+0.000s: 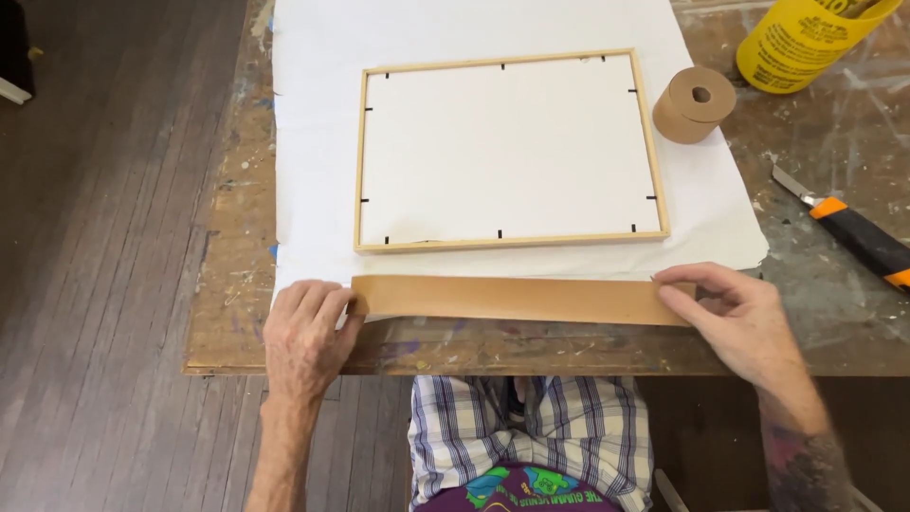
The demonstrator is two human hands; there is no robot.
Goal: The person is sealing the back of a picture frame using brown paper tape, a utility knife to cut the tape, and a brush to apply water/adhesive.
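Note:
A long strip of brown paper tape [521,299] lies stretched along the near edge of the table. My left hand [305,337] pinches its left end and my right hand [744,318] pinches its right end. Just beyond the strip, a light wooden picture frame [512,242] lies face down with its white backing board [502,147] showing, held by small black tabs. The frame rests on a large white paper sheet [313,114].
A roll of brown paper tape [694,104] stands at the frame's far right corner. A yellow plastic container [801,43] sits at the back right. An orange and black utility knife [853,232] lies on the paint-stained table [834,142]. Dark wooden floor [95,237] is on the left.

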